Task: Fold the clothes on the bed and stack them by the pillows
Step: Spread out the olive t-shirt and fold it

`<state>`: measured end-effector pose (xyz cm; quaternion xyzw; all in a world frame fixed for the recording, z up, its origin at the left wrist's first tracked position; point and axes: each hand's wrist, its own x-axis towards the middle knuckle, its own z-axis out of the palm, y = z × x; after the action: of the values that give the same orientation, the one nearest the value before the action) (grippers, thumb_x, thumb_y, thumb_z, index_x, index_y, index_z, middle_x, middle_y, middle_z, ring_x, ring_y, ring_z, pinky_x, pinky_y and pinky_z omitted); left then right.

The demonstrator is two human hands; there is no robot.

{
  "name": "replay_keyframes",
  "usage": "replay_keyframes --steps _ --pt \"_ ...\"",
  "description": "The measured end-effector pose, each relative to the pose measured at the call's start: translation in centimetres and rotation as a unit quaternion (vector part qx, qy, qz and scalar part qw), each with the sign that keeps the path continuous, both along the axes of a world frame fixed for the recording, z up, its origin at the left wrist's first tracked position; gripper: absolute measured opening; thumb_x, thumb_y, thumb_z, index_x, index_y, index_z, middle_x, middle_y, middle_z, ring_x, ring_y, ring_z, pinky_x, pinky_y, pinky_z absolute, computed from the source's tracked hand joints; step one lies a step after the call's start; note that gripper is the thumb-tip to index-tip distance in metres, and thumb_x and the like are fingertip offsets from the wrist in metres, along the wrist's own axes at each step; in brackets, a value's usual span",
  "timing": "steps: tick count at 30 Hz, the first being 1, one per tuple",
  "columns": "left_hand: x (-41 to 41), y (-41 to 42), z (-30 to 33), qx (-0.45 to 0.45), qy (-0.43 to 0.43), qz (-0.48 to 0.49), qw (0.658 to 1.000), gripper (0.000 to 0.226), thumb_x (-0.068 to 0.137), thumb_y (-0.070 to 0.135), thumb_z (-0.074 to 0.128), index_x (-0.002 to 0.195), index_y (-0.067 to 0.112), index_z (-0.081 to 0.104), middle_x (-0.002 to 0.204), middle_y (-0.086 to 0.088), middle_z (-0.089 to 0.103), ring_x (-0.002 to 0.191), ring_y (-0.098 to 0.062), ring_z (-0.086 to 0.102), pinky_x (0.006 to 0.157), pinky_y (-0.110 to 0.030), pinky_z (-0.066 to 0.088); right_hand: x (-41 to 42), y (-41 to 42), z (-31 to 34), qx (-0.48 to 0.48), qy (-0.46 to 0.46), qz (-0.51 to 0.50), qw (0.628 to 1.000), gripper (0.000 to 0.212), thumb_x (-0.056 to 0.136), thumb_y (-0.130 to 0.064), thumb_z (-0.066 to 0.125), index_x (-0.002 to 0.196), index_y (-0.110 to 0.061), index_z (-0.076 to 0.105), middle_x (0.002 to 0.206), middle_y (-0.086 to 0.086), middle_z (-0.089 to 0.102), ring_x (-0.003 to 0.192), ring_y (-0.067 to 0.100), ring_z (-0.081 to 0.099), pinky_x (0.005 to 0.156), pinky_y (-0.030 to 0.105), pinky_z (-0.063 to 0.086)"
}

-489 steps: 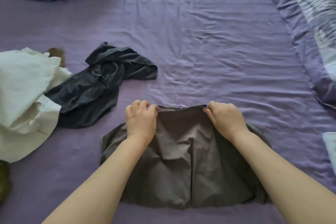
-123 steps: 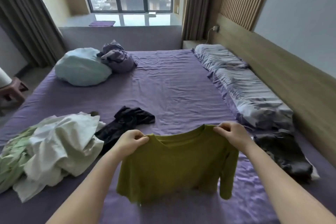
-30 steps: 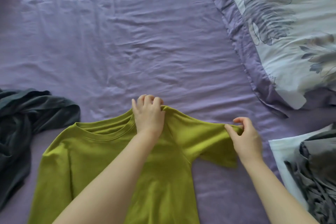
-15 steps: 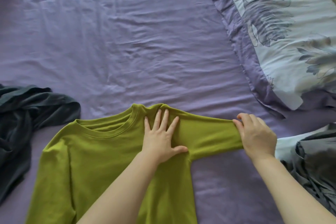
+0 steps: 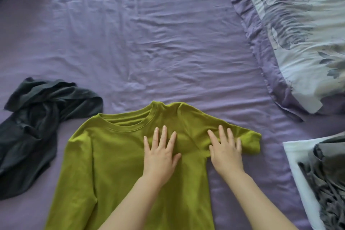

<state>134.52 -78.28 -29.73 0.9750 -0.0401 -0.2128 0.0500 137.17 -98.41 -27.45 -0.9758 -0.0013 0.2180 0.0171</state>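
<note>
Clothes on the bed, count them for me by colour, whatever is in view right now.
Olive-green long-sleeved cotton shirt, spread flat under both hands: 1
Dark charcoal crumpled garment, at the left: 1
Grey folded garment, at the right edge: 1
White folded garment, beneath the grey one: 1
Total: 4

One green shirt [image 5: 119, 164], one dark crumpled garment [image 5: 35, 127], one pillow [image 5: 298, 33], two hands (both flat), one folded pile [image 5: 324, 183]
</note>
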Motion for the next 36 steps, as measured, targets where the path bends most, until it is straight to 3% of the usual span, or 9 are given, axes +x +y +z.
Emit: replay_keyframes --steps 4,7,9,12,15,19,23,31,36 --pt "-2.5 4.1 1.1 0.012 0.011 0.016 1.0 0.063 0.095 0.058 0.026 0.151 0.035 0.007 0.161 -0.003 -0.002 0.147 -0.028 -0.005 0.114 -0.057 -0.002 -0.9 6.3 1.5 0.048 -0.015 0.111 0.993 0.062 0.081 -0.032 0.068 0.139 -0.022 0.045 0.148 0.015 0.037 0.136 0.035 0.034 0.105 0.056 0.032" --pt "-4.0 7.9 3.0 0.009 -0.029 0.065 0.997 0.054 0.088 0.046 0.058 0.138 0.028 0.049 0.149 -0.01 0.038 0.139 -0.033 0.033 0.109 -0.061 0.027 -2.6 11.5 2.0 0.058 -0.004 0.22 0.974 0.062 0.061 -0.034 0.084 0.12 -0.024 0.065 0.129 0.011 0.059 0.12 0.033 0.055 0.09 0.054 0.048" --pt "-4.9 11.1 3.6 0.016 -0.072 0.128 0.989 0.053 0.08 0.035 0.071 0.13 0.021 0.058 0.141 -0.014 0.049 0.132 -0.034 0.043 0.104 -0.06 0.035 -3.7 15.0 1.8 0.07 0.033 0.246 0.966 0.058 0.08 -0.039 0.068 0.134 -0.026 0.051 0.145 0.011 0.042 0.136 0.034 0.036 0.104 0.056 0.034" --pt "-5.9 16.3 3.7 0.04 -0.042 0.256 0.965 0.061 0.094 0.035 0.049 0.149 0.022 0.025 0.157 -0.01 0.02 0.145 -0.027 0.015 0.116 -0.05 0.013 -4.7 19.1 0.4 0.077 0.072 0.269 0.957 0.057 0.098 -0.04 0.034 0.149 -0.026 0.015 0.159 0.008 0.002 0.145 0.03 -0.004 0.114 0.053 0.003" --pt "-6.8 20.6 3.5 0.005 -0.028 0.373 0.927 0.069 0.095 0.035 0.049 0.151 0.018 0.012 0.155 -0.01 0.018 0.141 -0.028 0.02 0.113 -0.042 0.023 -5.1 22.8 0.3 0.078 0.08 0.292 0.95 0.057 0.098 -0.04 0.032 0.15 -0.026 0.01 0.159 0.009 -0.003 0.145 0.03 -0.007 0.115 0.052 0.003" --pt "-7.8 23.3 3.7 -0.053 0.008 0.452 0.891 0.072 0.088 0.037 0.062 0.145 0.017 0.025 0.139 -0.007 0.039 0.127 -0.027 0.037 0.099 -0.039 0.038 -5.3 26.8 0.4 0.076 0.078 0.33 0.938 0.062 0.096 -0.023 0.037 0.15 -0.028 0.006 0.159 0.006 -0.008 0.144 0.032 -0.01 0.115 0.053 0.003" --pt "-9.9 24.6 4.2 -0.06 0.064 0.433 0.897 0.036 0.085 0.042 0.062 0.113 0.021 0.057 0.111 -0.004 0.059 0.11 -0.026 0.05 0.091 -0.037 0.045 -5.7 29.9 0.8 0.084 0.075 0.353 0.929 0.069 0.092 -0.008 0.034 0.149 -0.029 0.002 0.159 0.003 -0.009 0.145 0.03 -0.01 0.115 0.052 0.004" --pt "-10.6 27.1 5.7 -0.246 -0.051 0.401 0.881 0.016 0.095 0.031 0.05 0.099 0.018 0.043 0.093 -0.006 0.066 0.091 -0.032 0.059 0.073 -0.044 0.047 -1.8 36.1 1.5 0.115 -0.006 0.457 0.882 0.065 0.094 -0.013 0.039 0.149 -0.031 0.01 0.158 -0.004 0.011 0.146 0.027 -0.003 0.115 0.049 0.01" --pt "-10.4 31.0 5.9 -0.151 0.03 0.353 0.923 0.035 0.081 0.06 0.056 0.104 0.035 0.05 0.092 0.013 0.063 0.087 -0.015 0.057 0.066 -0.032 0.04 -0.6 38.1 1.7 0.072 -0.059 0.47 0.878 0.026 0.091 -0.023 0.046 0.116 -0.023 0.055 0.114 0.004 0.053 0.122 0.029 0.038 0.105 0.039 0.024"
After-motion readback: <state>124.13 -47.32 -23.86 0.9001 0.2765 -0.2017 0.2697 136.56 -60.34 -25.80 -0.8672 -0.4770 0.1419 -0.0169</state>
